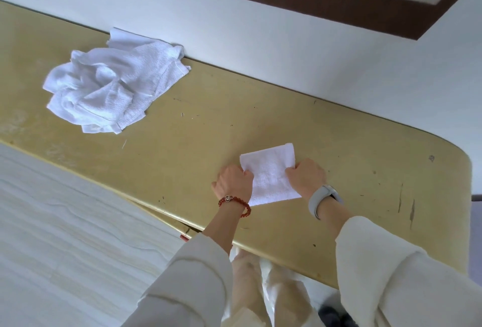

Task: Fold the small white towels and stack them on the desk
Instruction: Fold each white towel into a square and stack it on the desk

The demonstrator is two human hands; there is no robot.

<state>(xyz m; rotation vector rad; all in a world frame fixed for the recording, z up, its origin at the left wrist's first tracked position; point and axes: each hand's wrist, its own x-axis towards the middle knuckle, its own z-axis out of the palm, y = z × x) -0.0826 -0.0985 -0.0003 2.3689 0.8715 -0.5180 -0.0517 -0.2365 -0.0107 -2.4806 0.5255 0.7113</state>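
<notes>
A small white towel (270,174), folded into a narrow rectangle, lies flat on the yellow desk (198,128) near its front edge. My left hand (234,182), with a red bead bracelet at the wrist, grips the towel's left edge. My right hand (306,175), with a grey wristband, grips its right edge. A loose heap of unfolded white towels (109,84) lies at the far left of the desk, against the wall, well away from both hands.
A white wall (260,26) runs along the desk's far edge. A pale striped surface (65,235) lies to the left below the desk. The desk's rounded end (467,170) is at the right. My legs (260,287) stand in front of the desk.
</notes>
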